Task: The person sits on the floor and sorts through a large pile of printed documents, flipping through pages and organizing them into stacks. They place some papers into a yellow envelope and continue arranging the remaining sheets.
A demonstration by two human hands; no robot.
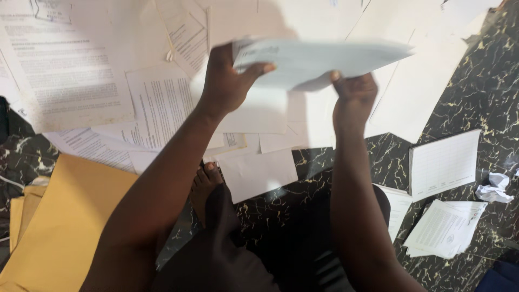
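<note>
**Both hands hold a sheaf of white sheets above a paper-strewn floor**

The left hand (227,81) pinches the left end of the white sheets (319,59), thumb pressed over their top face and the other fingers hidden beneath. The right hand (354,97) grips the sheets' lower edge near the middle, a fingertip showing on top; its grip is pressed together on the paper. The sheets are blurred and lifted off the floor, nearly flat.

Under the sheets, printed pages (65,70) and blank ones overlap across the dark marbled floor (486,92). Below the sheets and toward the person, a bare foot (204,184) rests on the floor. Left of the foot lie tan envelopes (65,216). Right of the sheets and lower sit a lined pad (444,162), a small stack of forms (446,227) and a crumpled paper ball (494,188).
</note>
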